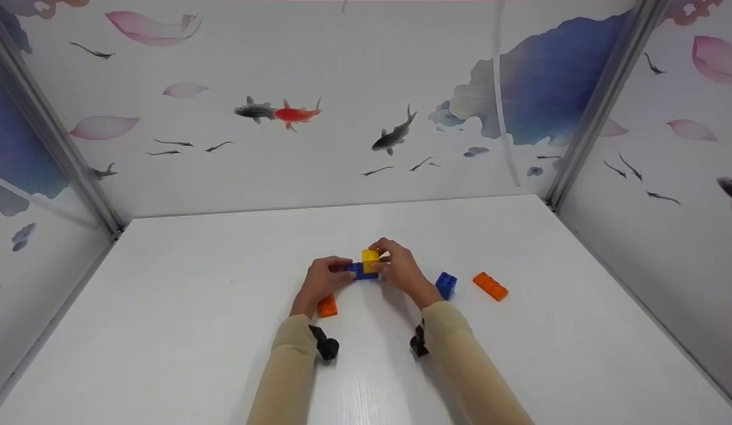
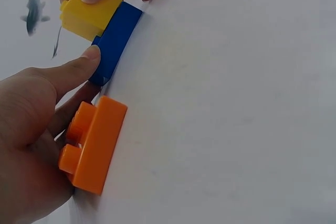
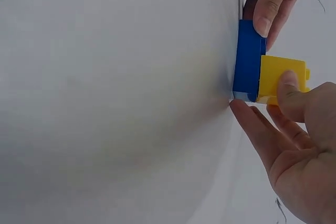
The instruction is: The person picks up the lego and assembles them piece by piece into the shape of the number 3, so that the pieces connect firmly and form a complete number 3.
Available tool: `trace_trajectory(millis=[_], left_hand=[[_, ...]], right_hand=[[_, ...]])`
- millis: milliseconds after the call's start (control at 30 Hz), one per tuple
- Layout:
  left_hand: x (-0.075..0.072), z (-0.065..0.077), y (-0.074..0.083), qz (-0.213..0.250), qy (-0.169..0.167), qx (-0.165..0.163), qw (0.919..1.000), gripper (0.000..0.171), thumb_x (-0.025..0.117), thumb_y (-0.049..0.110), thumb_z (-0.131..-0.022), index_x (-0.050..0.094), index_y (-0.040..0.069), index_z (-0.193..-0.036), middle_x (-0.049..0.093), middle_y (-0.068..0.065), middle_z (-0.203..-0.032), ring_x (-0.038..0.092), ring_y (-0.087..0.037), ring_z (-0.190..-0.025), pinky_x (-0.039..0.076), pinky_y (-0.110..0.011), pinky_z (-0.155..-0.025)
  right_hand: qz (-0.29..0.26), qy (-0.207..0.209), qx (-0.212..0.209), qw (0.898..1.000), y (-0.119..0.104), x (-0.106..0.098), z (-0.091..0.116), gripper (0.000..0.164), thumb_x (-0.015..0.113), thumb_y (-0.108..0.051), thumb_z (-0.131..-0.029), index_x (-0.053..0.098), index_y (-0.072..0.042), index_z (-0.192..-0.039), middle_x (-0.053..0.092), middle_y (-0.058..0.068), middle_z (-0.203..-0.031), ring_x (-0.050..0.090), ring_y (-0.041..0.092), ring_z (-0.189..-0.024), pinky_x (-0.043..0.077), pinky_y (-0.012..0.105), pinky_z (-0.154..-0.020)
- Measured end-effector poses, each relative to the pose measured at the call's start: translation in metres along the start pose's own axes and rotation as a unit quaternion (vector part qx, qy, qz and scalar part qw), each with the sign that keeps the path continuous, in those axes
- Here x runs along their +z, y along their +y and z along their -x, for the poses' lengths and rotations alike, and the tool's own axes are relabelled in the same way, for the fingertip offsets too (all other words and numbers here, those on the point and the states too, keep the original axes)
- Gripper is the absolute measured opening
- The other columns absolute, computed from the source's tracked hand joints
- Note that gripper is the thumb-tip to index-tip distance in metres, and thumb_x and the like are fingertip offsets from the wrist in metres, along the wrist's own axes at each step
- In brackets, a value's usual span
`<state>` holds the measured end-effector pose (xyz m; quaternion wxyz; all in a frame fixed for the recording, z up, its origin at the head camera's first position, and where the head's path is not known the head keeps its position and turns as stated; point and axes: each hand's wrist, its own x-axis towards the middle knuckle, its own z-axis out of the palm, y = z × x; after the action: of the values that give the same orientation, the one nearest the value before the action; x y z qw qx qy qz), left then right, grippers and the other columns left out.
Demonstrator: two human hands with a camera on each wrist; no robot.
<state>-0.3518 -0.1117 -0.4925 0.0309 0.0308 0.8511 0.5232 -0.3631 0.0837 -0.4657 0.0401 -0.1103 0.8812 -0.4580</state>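
— Fingers pinching on both sides here! Left hand [image 1: 326, 280] has its thumb on the near face of the long blue brick [image 1: 355, 272], fingers tucked behind, gripping one end.

— And the right hand [image 1: 401, 268] matches it: thumb on one face of the yellow brick [image 1: 371, 261], fingertips round the other side, pinching it.

— Where's that blue brick sitting?

— Down on the white table [image 1: 165, 324], between the two hands, with the yellow brick upright on its right-hand end, studs up. They're touching!

— Pressed all the way down, though?

— Can't tell, not from any of the three views. Blue studs do show beside the yellow brick, on the left hand's side.

— Moving out: a flat orange brick [image 1: 327, 306] lies just inside the left wrist, near the palm. Touching it? I can't say.

— Over on the right, a small blue block [image 1: 445, 285] sits just beside the right wrist, and past it another orange piece [image 1: 490, 286] lies at a slant.

— Beige sleeves [image 1: 472, 366] reach in from the near edge, a black gadget [image 1: 327, 347] at each wrist.

— And beyond the table, a white wall [image 1: 319, 171] painted with fish and pink petals!
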Motion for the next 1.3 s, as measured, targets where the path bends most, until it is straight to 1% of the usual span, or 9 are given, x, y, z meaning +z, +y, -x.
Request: trace_trajectory(millis=[100,267,400,567,633,800,967,1133,1300], left_hand=[[0.002,0.002,-0.001,0.000,-0.003,-0.006,1.0000,0.034,0.071,0.018,-0.094,0.069,0.009,-0.126,0.067,-0.012,-0.129,0.062,-0.025,-0.117,0.047,-0.043,-0.111],[0.006,0.002,0.001,0.001,-0.015,-0.007,0.9999,0.034,0.070,0.020,-0.095,0.069,0.010,-0.127,0.066,-0.012,-0.129,0.061,-0.026,-0.117,0.046,-0.043,-0.111],[0.006,0.001,0.003,0.001,-0.014,-0.015,0.9998,0.034,0.070,0.021,-0.095,0.069,0.012,-0.127,0.066,-0.010,-0.130,0.061,-0.026,-0.119,0.046,-0.043,-0.112],[0.003,-0.001,0.005,0.001,-0.003,-0.013,0.9999,0.033,0.071,0.019,-0.094,0.069,0.010,-0.126,0.067,-0.010,-0.129,0.061,-0.026,-0.118,0.046,-0.043,-0.112],[0.002,-0.001,0.006,0.001,-0.002,-0.013,0.9999,0.033,0.071,0.019,-0.094,0.069,0.010,-0.126,0.067,-0.010,-0.129,0.061,-0.026,-0.118,0.046,-0.043,-0.112],[0.002,-0.003,0.009,0.003,-0.012,-0.028,0.9995,0.034,0.071,0.020,-0.094,0.068,0.012,-0.127,0.066,-0.009,-0.130,0.061,-0.026,-0.119,0.046,-0.042,-0.113],[-0.001,-0.005,0.013,0.006,-0.006,-0.037,0.9993,0.035,0.071,0.021,-0.094,0.067,0.012,-0.128,0.065,-0.009,-0.131,0.061,-0.026,-0.119,0.046,-0.043,-0.113],[-0.003,-0.003,0.011,0.010,-0.005,-0.037,0.9993,0.034,0.071,0.020,-0.094,0.067,0.011,-0.127,0.065,-0.010,-0.131,0.061,-0.026,-0.118,0.046,-0.043,-0.113],[-0.002,0.001,0.007,0.010,-0.006,-0.039,0.9992,0.034,0.070,0.020,-0.094,0.067,0.011,-0.127,0.066,-0.010,-0.130,0.061,-0.026,-0.116,0.046,-0.043,-0.112]], right_hand=[[-0.018,-0.004,0.010,1.000,0.005,0.000,0.002,0.035,0.064,-0.004,-0.096,0.060,-0.018,-0.128,0.057,0.013,-0.134,0.061,0.034,-0.124,0.058,0.039,-0.097],[-0.022,-0.009,0.012,1.000,0.012,-0.003,0.004,0.040,0.064,-0.006,-0.097,0.056,-0.017,-0.134,0.055,0.013,-0.137,0.060,0.034,-0.124,0.058,0.038,-0.095],[-0.062,-0.028,0.029,0.997,0.016,-0.008,0.003,0.042,0.063,-0.014,-0.098,0.054,-0.020,-0.139,0.052,0.013,-0.143,0.058,0.034,-0.126,0.057,0.039,-0.097],[-0.109,-0.043,0.025,0.993,0.014,-0.011,0.000,0.035,0.060,-0.015,-0.101,0.056,-0.018,-0.136,0.051,0.016,-0.147,0.058,0.036,-0.126,0.056,0.042,-0.099],[-0.111,-0.040,0.032,0.993,0.011,-0.011,-0.001,0.032,0.060,-0.014,-0.101,0.057,-0.017,-0.133,0.052,0.017,-0.145,0.059,0.036,-0.124,0.057,0.043,-0.097],[-0.088,-0.019,0.077,0.993,0.002,-0.011,-0.004,0.028,0.063,-0.015,-0.099,0.058,-0.018,-0.126,0.056,0.015,-0.140,0.060,0.034,-0.121,0.060,0.041,-0.091],[-0.084,-0.003,0.088,0.993,-0.007,-0.009,-0.006,0.028,0.062,-0.013,-0.099,0.058,-0.017,-0.126,0.055,0.016,-0.140,0.059,0.035,-0.123,0.061,0.040,-0.089],[-0.110,0.001,0.102,0.989,-0.007,-0.004,-0.007,0.030,0.061,-0.010,-0.098,0.059,-0.017,-0.128,0.053,0.016,-0.144,0.057,0.036,-0.127,0.060,0.041,-0.090],[-0.160,-0.003,0.124,0.979,0.000,0.000,-0.005,0.033,0.062,-0.010,-0.097,0.061,-0.019,-0.128,0.051,0.014,-0.146,0.055,0.035,-0.129,0.059,0.046,-0.092]])
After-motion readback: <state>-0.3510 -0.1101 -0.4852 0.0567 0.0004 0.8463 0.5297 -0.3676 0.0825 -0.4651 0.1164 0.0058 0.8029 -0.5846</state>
